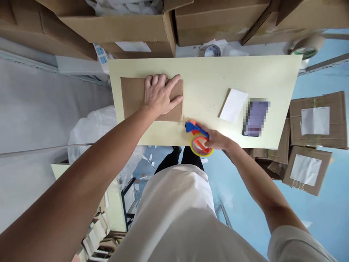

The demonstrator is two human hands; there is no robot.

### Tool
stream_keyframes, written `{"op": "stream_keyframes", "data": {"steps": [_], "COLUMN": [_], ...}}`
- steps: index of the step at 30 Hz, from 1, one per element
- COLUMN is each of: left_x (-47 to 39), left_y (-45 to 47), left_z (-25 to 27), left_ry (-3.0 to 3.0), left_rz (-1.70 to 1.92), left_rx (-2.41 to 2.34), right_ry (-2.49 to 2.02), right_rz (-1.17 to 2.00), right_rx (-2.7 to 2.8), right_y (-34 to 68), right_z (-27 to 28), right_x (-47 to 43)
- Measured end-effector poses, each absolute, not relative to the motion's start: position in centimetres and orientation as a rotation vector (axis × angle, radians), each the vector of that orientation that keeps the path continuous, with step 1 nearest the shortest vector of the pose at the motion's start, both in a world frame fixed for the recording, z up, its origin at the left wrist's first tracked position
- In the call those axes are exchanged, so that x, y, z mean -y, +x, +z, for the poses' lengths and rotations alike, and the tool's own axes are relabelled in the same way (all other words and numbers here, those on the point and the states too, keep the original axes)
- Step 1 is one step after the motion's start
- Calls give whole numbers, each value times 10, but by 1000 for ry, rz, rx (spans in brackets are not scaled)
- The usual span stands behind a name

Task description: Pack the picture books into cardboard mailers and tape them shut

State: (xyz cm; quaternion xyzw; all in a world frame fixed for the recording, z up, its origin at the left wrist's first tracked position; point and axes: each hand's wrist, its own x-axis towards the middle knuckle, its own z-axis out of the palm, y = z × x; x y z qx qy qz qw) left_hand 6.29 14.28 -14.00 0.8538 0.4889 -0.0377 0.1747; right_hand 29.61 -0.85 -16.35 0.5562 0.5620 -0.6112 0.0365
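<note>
A pale surface (201, 72) stood before large cartons (207, 22). On it a brown box (133, 98) lay flat, directly under the left hand (159, 96), its long axis running left to right; bare cardboard extended leftward from those fingers, which were spread wide on the top and grasped nothing. The right hand (216, 140), farther from the box, was closed around a tape dispenser (191, 127), whose head lay to the left of the right fingers, just beside the box's near right corner; whether they touched could not be told.
</note>
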Motion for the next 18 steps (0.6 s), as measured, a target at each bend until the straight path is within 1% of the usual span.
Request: {"op": "stream_keyframes", "data": {"steps": [5,8,10,14,16,18], "left_x": [-143,-143,-144,-143,-138,-129], "left_y": [63,64,64,53,40,24], "left_z": [-144,-144,-141,-129,-123,-120], "left_ry": [2388,2366,2361,2326,2287,2217], "left_rz": [-65,-33,3,84,107,104], "left_rx": [-1386,-1388,-1371,-1385,-1491,-1678], "right_ry": [1541,1407,1462,1764,1921,2012], "right_rz": [-1444,-1368,-1371,-1464,-1629,-1858], "right_rx": [-1970,-2056,-2051,-2035,-2050,-2083], "right_y": [240,214,217,266,291,309], "right_z": [-144,-131,-120,-98,-89,-81], "right_x": [2,-5,1,21,28,31]}}
